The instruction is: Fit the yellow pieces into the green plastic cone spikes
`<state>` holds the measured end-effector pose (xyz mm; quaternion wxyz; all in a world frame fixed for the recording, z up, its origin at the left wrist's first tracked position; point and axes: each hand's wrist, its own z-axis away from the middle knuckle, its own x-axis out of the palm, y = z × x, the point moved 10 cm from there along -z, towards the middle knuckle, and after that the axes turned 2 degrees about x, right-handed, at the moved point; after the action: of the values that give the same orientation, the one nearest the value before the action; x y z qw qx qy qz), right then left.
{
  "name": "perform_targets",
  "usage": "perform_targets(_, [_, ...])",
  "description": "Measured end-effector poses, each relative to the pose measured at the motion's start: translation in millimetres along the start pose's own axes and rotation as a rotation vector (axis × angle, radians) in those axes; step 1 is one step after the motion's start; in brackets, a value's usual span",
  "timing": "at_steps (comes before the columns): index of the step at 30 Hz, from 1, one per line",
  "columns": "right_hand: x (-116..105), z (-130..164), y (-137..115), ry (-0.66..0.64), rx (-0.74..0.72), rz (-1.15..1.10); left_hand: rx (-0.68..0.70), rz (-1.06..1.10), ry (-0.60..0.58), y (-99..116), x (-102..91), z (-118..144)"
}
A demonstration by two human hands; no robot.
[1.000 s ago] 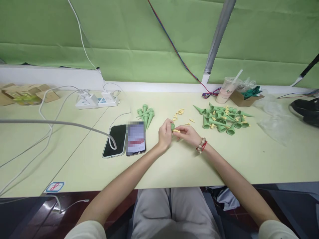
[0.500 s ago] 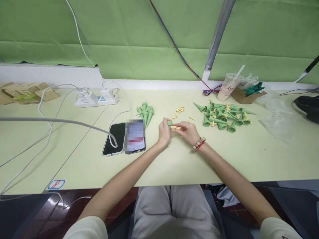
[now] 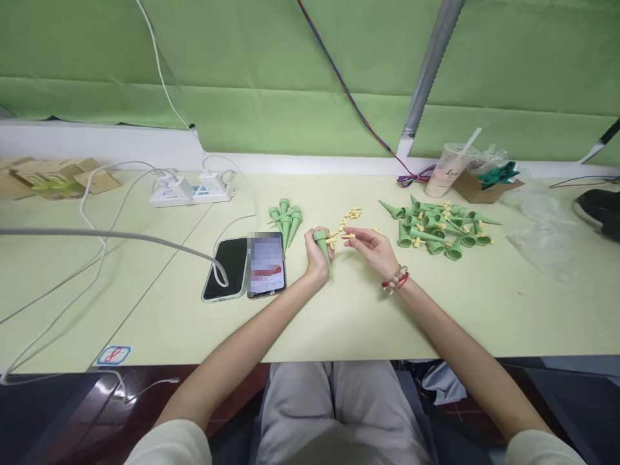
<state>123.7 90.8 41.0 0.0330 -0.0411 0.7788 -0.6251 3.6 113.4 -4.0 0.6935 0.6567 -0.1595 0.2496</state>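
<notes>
1. The left hand (image 3: 316, 250) has its fingers wrapped around a green cone (image 3: 323, 248), tip pointing down, above the table (image 3: 339, 310).
2. The right hand (image 3: 375, 248) pinches a small yellow peg (image 3: 347, 236) just beside the cone's wide end.

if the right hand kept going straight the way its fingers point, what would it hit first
Probably the green plastic cone held in the left hand: the right hand points leftward at it, pinching a small yellow plastic piece. Depth is hard to judge; it might pass just behind.
</notes>
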Motion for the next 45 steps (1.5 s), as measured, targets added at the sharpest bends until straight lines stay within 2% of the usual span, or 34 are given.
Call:
perform_targets(6, [5,2,-5,-0.028,-0.044,0.052,0.037,-0.012,-0.027,4,2.7,0])
perform_targets(11, [4,4,-5,-0.011,-0.045,0.086,0.156,-0.149,-0.063,12,5.0,2])
perform_targets(17, [5,8,1,-0.011,0.018,0.216,0.361,-0.327,-0.166,30,10.7,15])
perform_targets(21, [18,11,16,-0.145,0.163,0.208,0.478,-0.394,-0.254,39,19.1,24])
perform_targets(24, [25,13,23,-0.21,0.246,0.154,0.421,-0.403,-0.262,32,20.3,21])
perform_targets(27, [23,10,12,-0.191,0.161,0.15,0.306,-0.352,-0.179,23,12.4,15])
perform_targets(29, [23,9,9,-0.201,0.14,0.132,0.281,-0.327,-0.159,21,10.9,15])
perform_targets(34, [35,18,31,-0.322,0.373,0.086,0.351,-0.379,-0.237,26,19.0,21])
perform_targets(35, [33,17,29,-0.302,0.352,0.112,0.367,-0.394,-0.226,27,17.9,20])
perform_targets(37, [27,13,16,-0.236,0.221,0.181,0.388,-0.414,-0.182,28,13.4,17])
perform_targets(39, [28,13,9,-0.234,0.151,0.176,0.409,-0.421,-0.154,29,10.1,15])
perform_targets(43, [49,27,30,-0.421,0.388,-0.02,0.444,-0.445,-0.188,31,13.2,17])
perform_targets(45, [44,25,31,-0.376,0.374,0.021,0.447,-0.462,-0.179,32,13.0,16])
